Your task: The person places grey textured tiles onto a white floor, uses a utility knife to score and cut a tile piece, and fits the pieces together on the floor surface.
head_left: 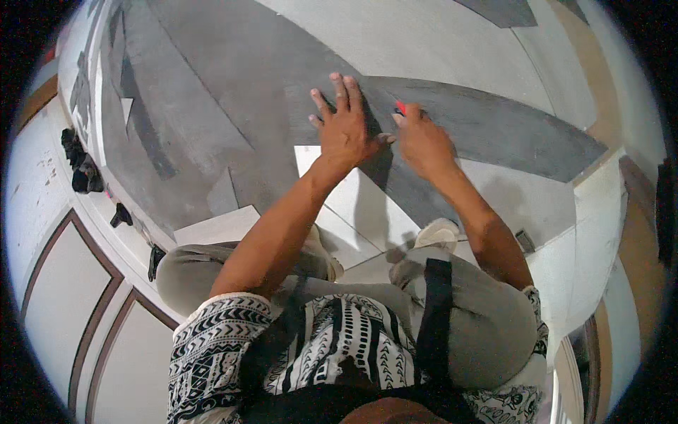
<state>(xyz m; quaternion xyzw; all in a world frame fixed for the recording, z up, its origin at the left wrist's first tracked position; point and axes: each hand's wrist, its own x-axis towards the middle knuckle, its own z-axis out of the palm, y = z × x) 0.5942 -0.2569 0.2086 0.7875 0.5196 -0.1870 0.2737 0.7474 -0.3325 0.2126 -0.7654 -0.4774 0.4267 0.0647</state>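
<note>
My left hand (344,120) lies flat with its fingers spread on a dark grey sheet (265,78), its thumb pointing toward my right hand. Closed around a small red utility knife (400,107), my right hand (426,145) rests on the grey material just to the right. Only the knife's red end shows; my fingers cover most of it. A long grey strip (494,127) stretches away to the right beyond that hand. Below my left wrist is a white board or sheet (353,201) with a straight edge, partly in shadow.
Grey offcuts (224,194) lie at the left. Pale floor (424,42) shows farther off, and another grey piece (500,10) sits at the far edge. Several black objects (85,173) line the left ledge beside white panelled doors (67,283). My bent knees and shoes (439,233) are close below.
</note>
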